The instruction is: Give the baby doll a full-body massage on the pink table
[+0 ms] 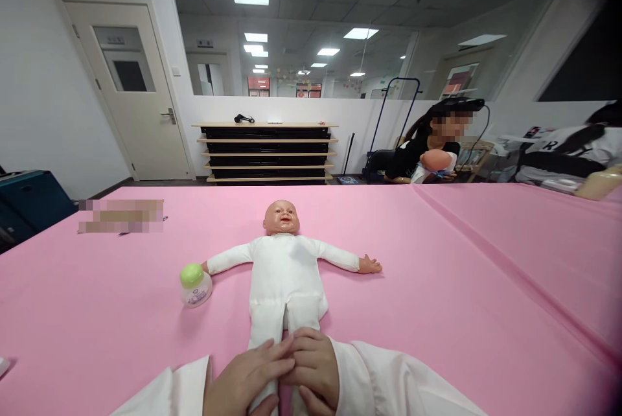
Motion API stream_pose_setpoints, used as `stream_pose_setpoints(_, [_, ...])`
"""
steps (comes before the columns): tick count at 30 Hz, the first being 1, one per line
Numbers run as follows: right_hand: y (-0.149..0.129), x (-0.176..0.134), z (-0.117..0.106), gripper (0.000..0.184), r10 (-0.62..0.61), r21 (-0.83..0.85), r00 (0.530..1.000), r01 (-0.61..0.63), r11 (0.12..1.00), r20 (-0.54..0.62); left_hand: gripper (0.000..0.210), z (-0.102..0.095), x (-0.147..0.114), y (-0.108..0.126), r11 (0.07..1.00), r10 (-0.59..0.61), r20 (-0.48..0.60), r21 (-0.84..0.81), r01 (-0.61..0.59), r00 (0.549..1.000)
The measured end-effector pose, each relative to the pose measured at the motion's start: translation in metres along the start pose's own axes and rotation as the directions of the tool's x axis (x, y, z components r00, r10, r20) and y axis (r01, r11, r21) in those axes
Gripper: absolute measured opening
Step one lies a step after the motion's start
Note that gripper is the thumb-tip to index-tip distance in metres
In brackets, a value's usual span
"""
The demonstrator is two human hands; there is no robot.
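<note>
A baby doll [286, 273] in a white cloth body lies on its back, head away from me and arms spread wide. Over its lower legs my left hand [247, 374] has its fingers stretched out, with the tips against the fingers of my right hand [313, 364]. The right hand's fingers are curled and pressed together; whatever lies under them is hidden. Both hands hide part of the doll's legs. Beside the doll's hand on the left stands a clear jar [197, 293] with a green lid [191, 275].
A pink cloth [437, 312] covers the table, with a raised crease on the right. A blurred item [121, 216] lies at the far left. Beyond the table a person [427, 144] holds another doll [436, 159]. A dark suitcase [36, 205] stands at left.
</note>
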State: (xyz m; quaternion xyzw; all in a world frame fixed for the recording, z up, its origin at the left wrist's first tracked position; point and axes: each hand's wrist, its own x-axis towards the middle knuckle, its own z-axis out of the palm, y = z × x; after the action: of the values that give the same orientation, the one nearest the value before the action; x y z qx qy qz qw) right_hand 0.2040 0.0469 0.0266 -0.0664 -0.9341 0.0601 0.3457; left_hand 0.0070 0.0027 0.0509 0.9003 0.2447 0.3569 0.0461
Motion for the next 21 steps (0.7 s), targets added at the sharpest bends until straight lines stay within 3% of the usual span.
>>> stream_pose_setpoints(5, [-0.004,0.005,-0.017,0.027,0.161,-0.068,0.978,-0.171,0.983,-0.131,0.026,0.001,-0.003,0.005,0.999,0.041,-0.124,0.034,-0.037,0.991])
stream_pose_setpoints(8, [-0.002,0.005,-0.022,0.036,0.294,-0.102,0.950,-0.304,0.947,-0.105,0.023,-0.001,-0.004,0.009,0.998,0.027,-0.175,0.055,-0.017,0.984])
stream_pose_setpoints(12, [0.015,0.003,-0.018,0.051,0.391,-0.029,0.896,-0.405,0.914,-0.209,0.021,0.000,-0.003,0.014,1.000,0.006,-0.211,0.010,-0.004,0.977])
stream_pose_setpoints(14, [0.023,0.001,-0.014,0.055,0.406,0.008,0.883,-0.416,0.909,-0.235,0.020,0.000,-0.002,0.013,0.998,0.052,-0.217,-0.017,-0.057,0.975])
stream_pose_setpoints(18, [0.023,-0.001,-0.013,0.052,0.420,-0.001,0.898,-0.423,0.906,-0.132,0.024,-0.002,0.000,0.010,0.970,0.160,-0.142,-0.160,-0.182,0.977])
stream_pose_setpoints(21, [0.012,0.001,-0.020,0.052,0.388,-0.053,0.922,-0.388,0.920,-0.007,0.025,-0.002,-0.001,0.010,0.978,0.112,-0.090,-0.168,-0.126,0.990])
